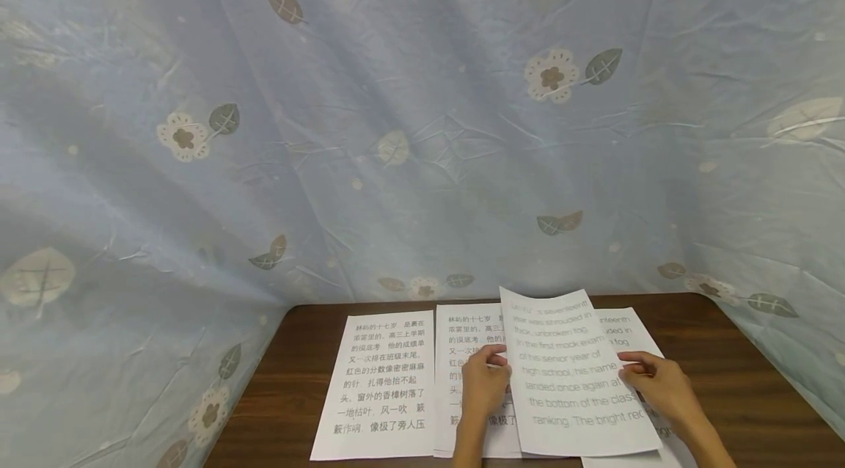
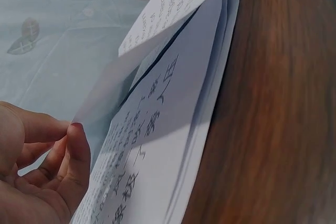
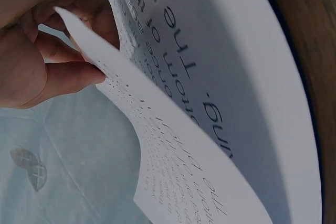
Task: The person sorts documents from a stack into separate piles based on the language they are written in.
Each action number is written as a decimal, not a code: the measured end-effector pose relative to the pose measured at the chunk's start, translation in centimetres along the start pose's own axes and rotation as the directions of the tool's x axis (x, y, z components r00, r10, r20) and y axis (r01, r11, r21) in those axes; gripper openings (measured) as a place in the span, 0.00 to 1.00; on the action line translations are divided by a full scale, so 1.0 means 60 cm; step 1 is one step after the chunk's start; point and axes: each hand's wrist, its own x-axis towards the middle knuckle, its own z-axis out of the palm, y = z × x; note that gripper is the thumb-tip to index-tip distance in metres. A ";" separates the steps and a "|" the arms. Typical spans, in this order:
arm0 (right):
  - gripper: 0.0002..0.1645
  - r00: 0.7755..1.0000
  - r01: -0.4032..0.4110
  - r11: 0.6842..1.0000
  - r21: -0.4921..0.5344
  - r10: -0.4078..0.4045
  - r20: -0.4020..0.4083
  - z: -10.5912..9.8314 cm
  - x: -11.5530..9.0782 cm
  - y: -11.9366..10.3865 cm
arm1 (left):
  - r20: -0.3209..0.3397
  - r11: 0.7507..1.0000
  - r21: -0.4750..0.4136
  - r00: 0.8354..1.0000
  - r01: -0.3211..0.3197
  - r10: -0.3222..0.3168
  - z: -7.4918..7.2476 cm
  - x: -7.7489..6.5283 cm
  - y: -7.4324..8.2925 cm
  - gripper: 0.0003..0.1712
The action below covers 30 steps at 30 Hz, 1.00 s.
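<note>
A printed sheet of English text [image 1: 568,380] is raised and tilted above the papers, held at both side edges. My left hand [image 1: 485,384] pinches its left edge between thumb and forefinger, as the left wrist view shows with the left thumb [image 2: 79,150]. On the opposite edge, my right hand [image 1: 660,384] pinches the paper with the thumb [image 3: 73,80] on its printed face. Beneath it to the right lies another English sheet [image 1: 634,332], partly covered. The middle stack of Chinese text [image 1: 465,336] is partly hidden by my left hand and the raised sheet.
Farther left on the dark wooden table [image 1: 264,395] lies another page of Chinese text [image 1: 383,387], its edge meeting the middle stack. A pale blue curtain [image 1: 422,123] with leaf and flower prints hangs behind the table and along its sides.
</note>
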 end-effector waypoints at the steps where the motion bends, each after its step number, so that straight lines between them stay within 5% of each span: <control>1: 0.29 1.000 0.000 1.000 -0.002 0.000 -0.002 0.001 0.002 0.004 | -0.002 1.000 -0.002 1.000 -0.002 0.002 0.003 0.001 -0.002 0.21; 30: 0.34 0.998 -0.036 0.998 -0.057 0.039 0.052 -0.075 0.000 0.061 | 0.028 0.994 -0.103 0.999 0.026 -0.023 0.081 -0.015 0.027 0.21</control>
